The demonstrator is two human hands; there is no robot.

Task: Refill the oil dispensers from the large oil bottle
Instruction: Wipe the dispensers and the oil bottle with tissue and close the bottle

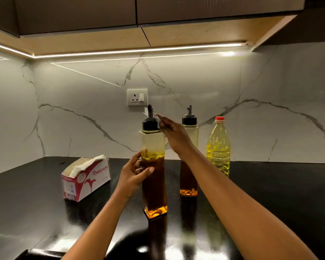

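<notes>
Left hand (133, 175): fingers and thumb curled round front oil dispenser (154, 188) mid-body, upright on counter (45, 203). Right hand (174, 136) pinches tissue (159, 119) at cap (151, 124), 3 o'clock side. Second dispenser (189, 166) at 1 o'clock, large oil bottle (218, 147) at 2.

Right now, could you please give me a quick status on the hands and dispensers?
Left hand grips near dispenser. Right hand pinches tissue at its spout. Large oil bottle capped, standing right. Nothing in the way.

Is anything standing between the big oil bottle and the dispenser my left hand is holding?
Yes. The second dispenser stands on the counter between the large oil bottle and the near dispenser, and your right forearm crosses in front of it.
</notes>
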